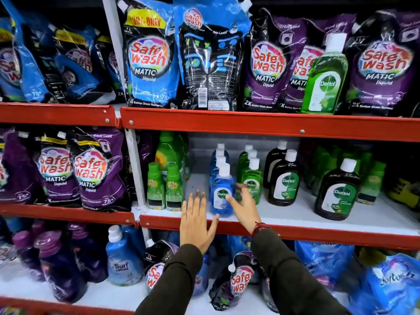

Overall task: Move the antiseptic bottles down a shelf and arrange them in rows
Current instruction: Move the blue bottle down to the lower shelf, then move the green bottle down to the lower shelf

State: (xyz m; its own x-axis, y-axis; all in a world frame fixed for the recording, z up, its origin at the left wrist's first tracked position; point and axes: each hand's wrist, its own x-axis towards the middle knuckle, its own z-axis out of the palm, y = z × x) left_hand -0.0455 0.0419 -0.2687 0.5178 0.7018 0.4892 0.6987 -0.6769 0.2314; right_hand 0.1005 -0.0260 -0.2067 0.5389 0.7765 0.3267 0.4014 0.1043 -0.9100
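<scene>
A row of several blue Dettol bottles runs front to back on the middle shelf [284, 212]; the front blue bottle [221, 196] stands upright. My left hand [196, 221] is open with fingers spread just left of it, thumb near its base. My right hand [244, 206] is open at its right side, thumb touching the label. Beside it stands a row of green Dettol bottles [252, 180], then two brown Dettol bottles [284, 178] and another brown one [338, 189] further right. A large green Dettol bottle [325, 76] stands on the top shelf among pouches.
Safewash detergent pouches [150, 55] fill the top shelf and the left bay. Small green bottles [164, 187] stand left of a bare gap on the middle shelf. More green bottles [370, 178] sit at the far right. The bottom shelf holds Surf bottles [121, 258] and pouches.
</scene>
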